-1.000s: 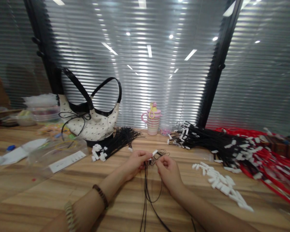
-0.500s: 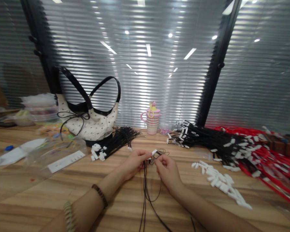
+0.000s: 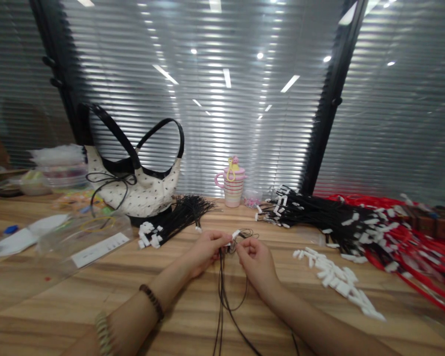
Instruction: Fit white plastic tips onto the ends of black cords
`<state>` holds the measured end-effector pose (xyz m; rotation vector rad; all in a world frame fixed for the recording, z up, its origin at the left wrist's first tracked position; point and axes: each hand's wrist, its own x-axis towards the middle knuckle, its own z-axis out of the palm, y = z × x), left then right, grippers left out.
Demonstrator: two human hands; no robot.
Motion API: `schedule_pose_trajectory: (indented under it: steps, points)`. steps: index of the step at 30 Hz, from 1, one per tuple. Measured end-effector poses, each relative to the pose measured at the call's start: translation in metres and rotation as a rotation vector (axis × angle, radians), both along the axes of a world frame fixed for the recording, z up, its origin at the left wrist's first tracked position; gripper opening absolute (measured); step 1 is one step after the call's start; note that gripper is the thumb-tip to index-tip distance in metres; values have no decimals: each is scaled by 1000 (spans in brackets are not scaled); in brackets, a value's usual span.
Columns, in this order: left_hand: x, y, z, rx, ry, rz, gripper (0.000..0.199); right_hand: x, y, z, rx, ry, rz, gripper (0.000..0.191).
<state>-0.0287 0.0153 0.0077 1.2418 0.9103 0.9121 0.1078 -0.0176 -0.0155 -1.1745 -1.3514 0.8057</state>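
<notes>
Near the middle of the wooden table, my left hand point(image 3: 209, 249) pinches a small white piece point(image 3: 235, 234) together with dark cords point(image 3: 222, 291). The cords hang from its fingers toward the front edge, and a few thin loops stick out behind the fingertips. My right hand point(image 3: 255, 254) is close by on the right, its thumb and forefinger pressed together at the thin cord. The cord between the two hands is too fine to follow exactly.
A pile of white pieces point(image 3: 337, 279) lies at right, before black cords point(image 3: 319, 212) and red cords point(image 3: 422, 247). A striped pink cup point(image 3: 233, 188) stands at the back. Left are a spotted bag point(image 3: 144, 190), a black cord bundle point(image 3: 185, 212) and a clear plastic bag point(image 3: 59, 242).
The view has shifted very slightly. Both hands keep nearly the same place and the same pinch on the cord and the white piece.
</notes>
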Motion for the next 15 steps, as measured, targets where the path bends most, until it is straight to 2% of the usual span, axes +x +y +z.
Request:
schedule_pose_trajectory:
  steps: [15]
  points:
    - [0, 0, -2, 64, 77, -11, 29, -1, -2, 2, -13, 22, -8, 17]
